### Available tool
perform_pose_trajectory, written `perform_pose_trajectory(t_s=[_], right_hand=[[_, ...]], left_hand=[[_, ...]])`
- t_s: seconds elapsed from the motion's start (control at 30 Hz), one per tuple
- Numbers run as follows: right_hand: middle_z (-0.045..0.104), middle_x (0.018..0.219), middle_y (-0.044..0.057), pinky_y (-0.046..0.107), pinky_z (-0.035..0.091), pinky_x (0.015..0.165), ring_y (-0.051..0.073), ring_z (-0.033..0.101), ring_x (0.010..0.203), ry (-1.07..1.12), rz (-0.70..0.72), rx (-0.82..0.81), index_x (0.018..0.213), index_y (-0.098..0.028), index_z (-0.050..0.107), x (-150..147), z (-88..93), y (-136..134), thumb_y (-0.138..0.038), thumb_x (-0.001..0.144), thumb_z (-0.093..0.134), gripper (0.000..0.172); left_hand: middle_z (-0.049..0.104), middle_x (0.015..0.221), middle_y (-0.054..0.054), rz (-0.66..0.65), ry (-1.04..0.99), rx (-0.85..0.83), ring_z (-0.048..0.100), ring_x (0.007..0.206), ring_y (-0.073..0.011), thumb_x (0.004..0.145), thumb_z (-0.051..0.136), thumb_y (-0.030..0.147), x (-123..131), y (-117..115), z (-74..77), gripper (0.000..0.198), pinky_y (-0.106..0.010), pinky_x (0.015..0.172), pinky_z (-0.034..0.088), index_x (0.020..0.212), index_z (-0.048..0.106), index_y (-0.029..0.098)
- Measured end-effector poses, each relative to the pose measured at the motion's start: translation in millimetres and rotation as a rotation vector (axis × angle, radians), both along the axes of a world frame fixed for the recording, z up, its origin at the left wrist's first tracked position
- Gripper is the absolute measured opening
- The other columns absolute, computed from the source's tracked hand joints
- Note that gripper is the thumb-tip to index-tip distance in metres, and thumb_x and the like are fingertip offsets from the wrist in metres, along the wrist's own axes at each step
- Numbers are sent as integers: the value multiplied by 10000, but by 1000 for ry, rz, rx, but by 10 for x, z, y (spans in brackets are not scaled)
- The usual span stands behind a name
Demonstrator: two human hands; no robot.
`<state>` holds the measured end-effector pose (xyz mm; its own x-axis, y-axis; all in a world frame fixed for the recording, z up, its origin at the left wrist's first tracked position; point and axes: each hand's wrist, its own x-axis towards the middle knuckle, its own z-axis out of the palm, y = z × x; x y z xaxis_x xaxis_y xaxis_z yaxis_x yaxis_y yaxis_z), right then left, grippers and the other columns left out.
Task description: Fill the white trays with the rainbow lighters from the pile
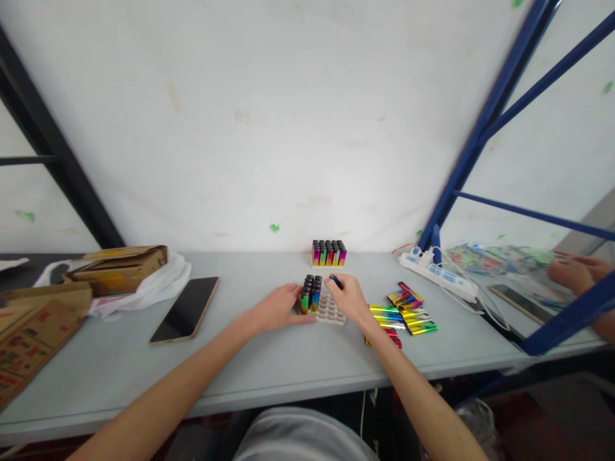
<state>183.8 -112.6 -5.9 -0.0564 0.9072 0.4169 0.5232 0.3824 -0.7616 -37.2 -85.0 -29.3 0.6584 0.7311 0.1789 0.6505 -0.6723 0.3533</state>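
Near the table's middle lies a pale tray point(330, 310) with rows of round pockets. Upright metallic lighters point(310, 296) with black tops fill its left part; the pockets to their right show bare. My left hand point(281, 307) grips the tray's left end, thumb along the front edge and fingers against the lighters. Over the right part of the tray, my right hand point(350, 298) is closed on a lighter point(336, 281), its dark end showing at the fingertips. Beside my right forearm lies a loose pile of shiny coloured lighters point(413, 312).
A full block of lighters point(328, 253) stands by the wall. Left are a phone point(186, 310), a cardboard box point(118, 269) and a plastic bag point(166, 282). A power strip point(438, 274) and blue frame point(461, 160) stand right. Another person's hands point(576, 272) are beyond the frame.
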Motion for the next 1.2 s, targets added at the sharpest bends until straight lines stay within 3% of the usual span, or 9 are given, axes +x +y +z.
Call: perform_pose_trajectory(t_s=[0.13,0.37,0.57,0.77,0.97,1.07,1.2], right_hand=[[393,584,-35,297,262,598,145,384,608,2,-37,8,602,-246,397,2,6,-9,-470,869,460,353],[388,584,-36,298,261,606,145,372,613,22,-35,10,602,-248,388,-14,32,-12,-608,902,475,476],[419,584,-32,298,259,609,145,393,611,-12,-45,40,610,-246,393,0,25,-12,-471,867,450,346],[521,641,-18,297,314,637,162,464,644,-77,36,44,690,-234,453,33,53,-23,-555,998,459,444],[646,831,15,294,437,713,185,593,760,-209,298,1,925,-222,566,182,248,-123,-519,1109,431,374],[654,924,61,314,448,803,209,598,886,-406,297,124,876,-206,595,256,372,-204,-496,1112,476,393],[626,757,20,296,395,722,180,554,733,-555,283,73,779,-197,593,280,487,-302,-482,1105,532,437]], left_hand=[[733,1103,-144,-1,-5,-12,686,1066,-370,853,736,711,3,7,-1,567,-465,981,541,1071,687,189],[735,1124,-154,-2,-18,-11,686,1072,-373,855,734,710,-3,2,1,580,-468,988,541,1084,690,179],[738,1152,-166,-18,-12,-17,681,1100,-376,863,723,711,-4,7,0,607,-469,1012,533,1125,700,165],[738,1097,-147,-10,-13,-21,684,1042,-359,843,733,715,-15,11,18,594,-439,956,535,1072,698,168],[714,1034,-110,-36,-20,-82,665,936,-299,813,764,641,-85,33,74,541,-385,873,535,1049,704,158],[714,1029,-95,-52,-34,-113,663,916,-279,811,762,584,-106,45,97,504,-361,844,536,1072,705,156],[722,1034,-85,-72,-52,-131,668,914,-274,815,753,546,-115,51,106,478,-352,833,533,1096,705,162]])
